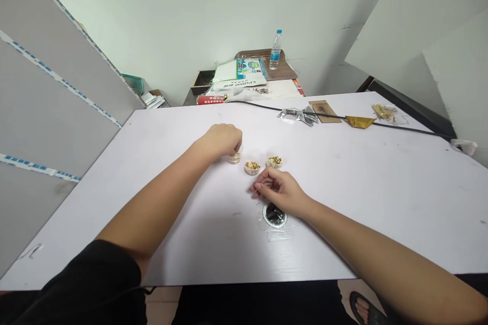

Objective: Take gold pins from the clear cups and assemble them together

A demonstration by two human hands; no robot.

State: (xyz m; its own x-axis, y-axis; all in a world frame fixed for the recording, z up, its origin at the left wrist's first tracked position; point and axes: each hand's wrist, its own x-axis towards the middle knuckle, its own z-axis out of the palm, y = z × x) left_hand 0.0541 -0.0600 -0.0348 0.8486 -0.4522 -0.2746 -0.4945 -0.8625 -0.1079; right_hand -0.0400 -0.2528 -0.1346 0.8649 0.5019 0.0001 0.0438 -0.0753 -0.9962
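My left hand [224,140] reaches over a small clear cup [234,159] of gold-coloured pieces. Its fingers are bent down and closed at the cup's rim; the fingertips are mostly hidden behind the hand. Two more clear cups of small gold metal pieces stand to the right, a middle cup [252,167] and a right cup [274,161]. Just in front of them, my right hand [281,189] rests low over the table with thumb and fingers curled together. Anything between those fingers is too small to make out. Below that hand lies a round black disc with a white rim [275,215].
The white table [381,203] carries a black cable [259,106] across its back. Silver packets [293,115], a brown card [325,111], a gold packet [360,122] and a clear bag [385,113] lie along it. Behind stands a water bottle [275,51]. A grey partition [49,81] rises at left.
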